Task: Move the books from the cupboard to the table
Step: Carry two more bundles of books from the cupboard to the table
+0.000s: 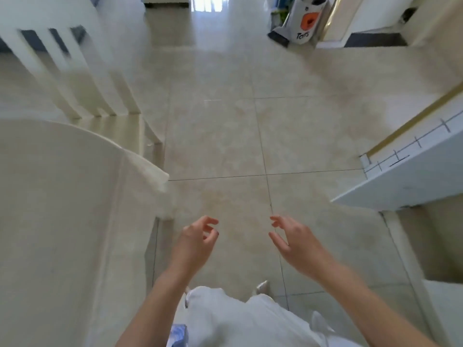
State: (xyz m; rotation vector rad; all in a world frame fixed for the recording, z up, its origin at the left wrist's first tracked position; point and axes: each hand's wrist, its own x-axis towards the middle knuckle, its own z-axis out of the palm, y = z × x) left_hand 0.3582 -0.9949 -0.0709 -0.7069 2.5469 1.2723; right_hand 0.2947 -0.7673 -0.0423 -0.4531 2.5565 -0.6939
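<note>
Both of my hands hang empty in front of me over the tiled floor. My left hand (198, 240) has loosely curled fingers spread apart and holds nothing. My right hand (293, 240) is also open, palm turned inward, fingers apart. The table (62, 209), covered with a cream cloth, fills the left side, its corner just left of my left hand. A small blue and white thing (178, 335) shows at the bottom edge by my left forearm; I cannot tell what it is. No cupboard shelf with books is in view.
A white slatted chair (82, 78) stands beyond the table at upper left. A white ledge or cabinet (411, 176) with a gold strip juts in from the right. A white bag with an orange mark (307, 21) stands far ahead. Beige floor tiles (238, 134) stretch between them.
</note>
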